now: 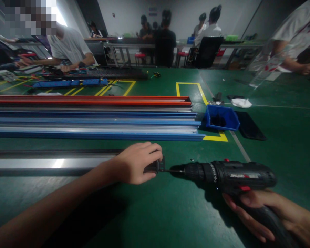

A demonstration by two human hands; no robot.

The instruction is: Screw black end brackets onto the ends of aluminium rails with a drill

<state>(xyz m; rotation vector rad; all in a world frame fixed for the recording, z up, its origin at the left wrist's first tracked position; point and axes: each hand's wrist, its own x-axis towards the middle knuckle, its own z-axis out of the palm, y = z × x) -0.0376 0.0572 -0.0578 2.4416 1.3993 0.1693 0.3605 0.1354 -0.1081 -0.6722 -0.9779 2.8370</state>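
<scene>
My left hand [138, 163] is wrapped over the right end of a long silver-and-black metal profile [59, 163] lying on the green table. A small black end cap [160, 164] shows just past my fingertips. In my right hand [263, 206] is a black cordless drill [237, 175] with red details, held by its handle and lying level. Its thin bit [173, 171] points left and reaches the end cap; whether the tip sits in a screw is too small to tell. A tiny screw-like piece [192, 159] lies on the table above the chuck.
Behind lie several blue profiles [98, 132] and an orange one [93, 100]. A blue bin [223, 117] holds dark small parts, beside a black flat object [250, 125] and white crumpled paper [241, 102]. Co-workers [72, 46] are at the far left and right [294, 41].
</scene>
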